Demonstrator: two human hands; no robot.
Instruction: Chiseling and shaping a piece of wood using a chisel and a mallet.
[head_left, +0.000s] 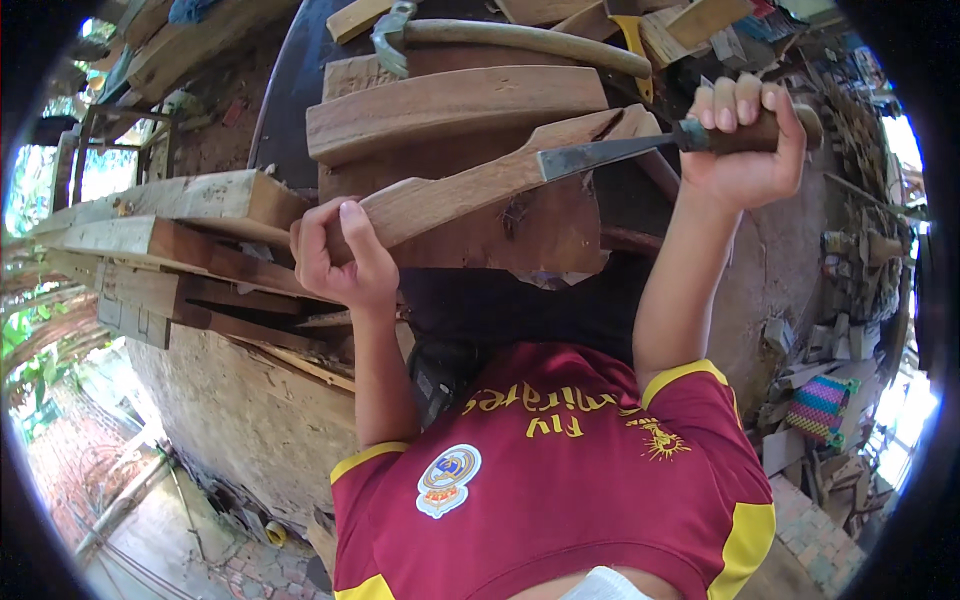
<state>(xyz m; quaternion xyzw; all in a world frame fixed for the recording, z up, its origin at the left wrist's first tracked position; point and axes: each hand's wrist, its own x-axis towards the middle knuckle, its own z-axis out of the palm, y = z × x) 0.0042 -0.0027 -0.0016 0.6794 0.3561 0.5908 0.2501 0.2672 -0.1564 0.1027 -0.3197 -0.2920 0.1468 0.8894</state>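
My left hand [342, 255] is closed round the left end of a long shaped wooden piece [455, 192], which slants up to the right and has a notched, dark split near its far end. My right hand [742, 150] grips the wooden handle of a chisel [600, 154]; its flat metal blade points left across the piece's right part. Whether the blade touches the wood I cannot tell. Behind the piece lies a thick curved wooden block [450, 105]. Beyond that a hammer [530, 38] with a worn head and wooden handle rests on the wood.
Stacked boards [200, 205] jut out at my left. A flat wooden board [540, 245] lies beneath the piece, on a dark surface [280, 140]. A yellow-handled brush [634, 45] lies at the back among offcuts. Scrap wood and a woven coloured item [815, 405] fill the right side.
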